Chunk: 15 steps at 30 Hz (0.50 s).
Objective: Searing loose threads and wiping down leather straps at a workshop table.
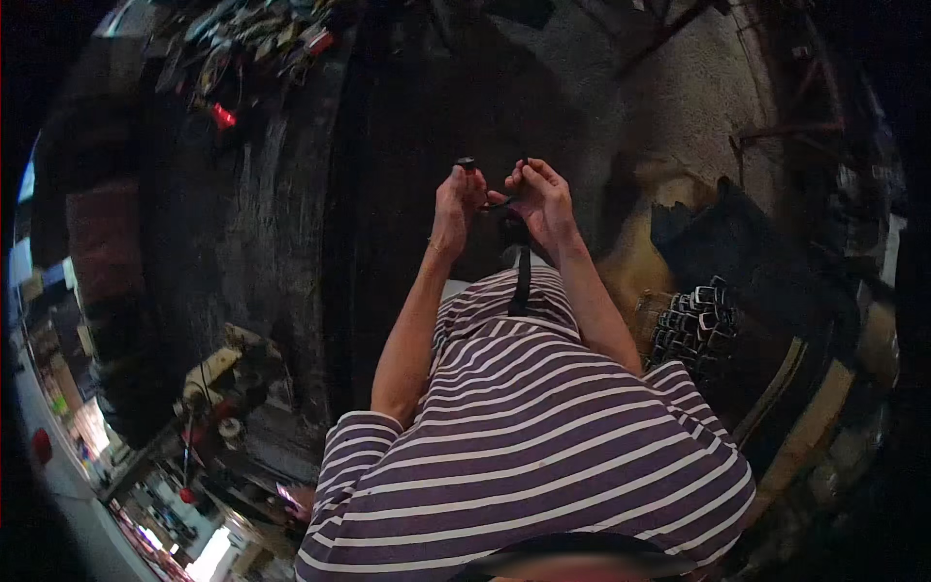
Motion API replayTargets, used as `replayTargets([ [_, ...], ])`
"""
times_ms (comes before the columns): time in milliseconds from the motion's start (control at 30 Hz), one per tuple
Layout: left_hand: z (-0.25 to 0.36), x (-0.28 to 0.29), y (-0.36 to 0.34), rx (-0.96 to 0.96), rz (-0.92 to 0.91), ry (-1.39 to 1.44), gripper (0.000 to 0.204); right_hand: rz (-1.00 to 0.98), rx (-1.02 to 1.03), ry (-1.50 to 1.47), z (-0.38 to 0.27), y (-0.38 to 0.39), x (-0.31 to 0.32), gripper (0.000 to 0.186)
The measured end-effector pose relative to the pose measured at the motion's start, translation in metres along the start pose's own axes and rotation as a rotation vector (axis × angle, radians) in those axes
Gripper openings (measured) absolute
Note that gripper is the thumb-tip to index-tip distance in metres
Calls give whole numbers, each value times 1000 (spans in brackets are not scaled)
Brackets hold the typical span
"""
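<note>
My left hand (457, 197) and my right hand (539, 194) are raised close together in front of my striped shirt (524, 427), over a dark work surface (388, 194). The left fingers pinch a small dark part (466, 164) at their tips. The right fingers are closed on a thin dark strip (502, 204) that runs between both hands. A dark strap (523, 281) hangs down below the hands onto the shirt. What the small pieces are is too dark to tell.
A heap of small dark rectangular metal parts (693, 320) lies to the right. Scattered tools and a red object (224, 116) lie at the upper left. A cluttered bench (218, 388) with light-coloured items stands at the lower left. A pale rough wall (669, 87) rises at the right.
</note>
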<state>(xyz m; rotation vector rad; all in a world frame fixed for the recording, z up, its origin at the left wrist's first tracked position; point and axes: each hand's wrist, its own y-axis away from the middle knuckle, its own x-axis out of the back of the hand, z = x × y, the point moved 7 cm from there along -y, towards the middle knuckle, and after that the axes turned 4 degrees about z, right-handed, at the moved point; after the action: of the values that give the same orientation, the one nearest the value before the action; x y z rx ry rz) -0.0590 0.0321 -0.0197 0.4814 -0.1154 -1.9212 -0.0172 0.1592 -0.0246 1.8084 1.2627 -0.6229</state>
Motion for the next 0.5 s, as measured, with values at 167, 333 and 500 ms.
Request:
replayTargets([
  [167, -30, -74, -52, 152, 81, 234, 62, 113, 90, 8, -67, -9, 35, 11],
  [333, -27, -108, -72, 174, -3, 67, 61, 263, 237, 1, -86, -6, 65, 11],
  [500, -20, -117, -83, 120, 64, 198, 57, 229, 298, 51, -104, -12, 59, 8],
])
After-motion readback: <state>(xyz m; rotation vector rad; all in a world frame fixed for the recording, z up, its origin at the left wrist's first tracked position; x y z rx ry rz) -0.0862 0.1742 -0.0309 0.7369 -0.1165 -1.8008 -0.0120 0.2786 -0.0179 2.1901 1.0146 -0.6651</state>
